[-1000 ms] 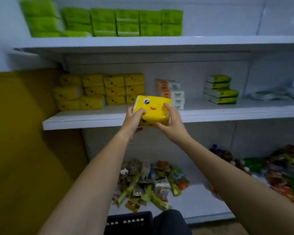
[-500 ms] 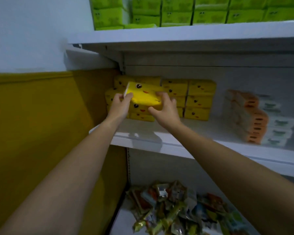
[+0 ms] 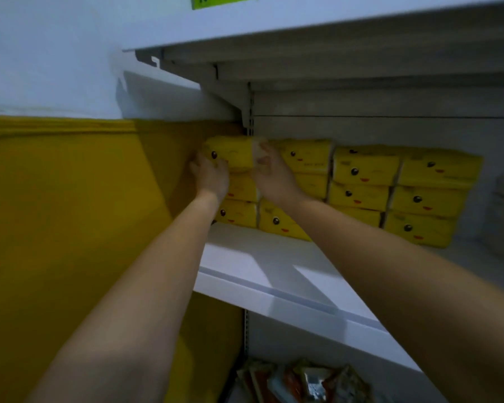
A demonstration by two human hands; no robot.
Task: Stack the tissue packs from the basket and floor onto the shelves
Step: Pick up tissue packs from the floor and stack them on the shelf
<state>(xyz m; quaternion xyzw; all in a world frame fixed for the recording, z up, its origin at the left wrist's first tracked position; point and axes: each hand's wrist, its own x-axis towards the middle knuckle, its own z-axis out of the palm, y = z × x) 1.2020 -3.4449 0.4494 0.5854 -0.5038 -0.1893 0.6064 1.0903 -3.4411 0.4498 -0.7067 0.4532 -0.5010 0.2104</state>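
A yellow tissue pack [image 3: 233, 154] with a cartoon face sits on top of the leftmost stack on the white middle shelf [image 3: 259, 274]. My left hand [image 3: 210, 177] holds its left end, fingers curled around the corner. My right hand [image 3: 269, 170] holds its right end, thumb and fingers against its side. Beside it, more yellow tissue packs [image 3: 364, 181] stand in several stacks three high along the shelf's back wall.
The shelf above [image 3: 332, 21] overhangs close over the stacks and carries a green pack [image 3: 216, 1] at its edge. A yellow wall panel [image 3: 70, 213] bounds the left side. Snack packets [image 3: 300, 382] lie on the lower shelf. The middle shelf's front strip is bare.
Both hands carried the yellow pack up from in front of the shelf, leftward and deeper in, onto the top of the leftmost stack. The view closed in on the shelf.
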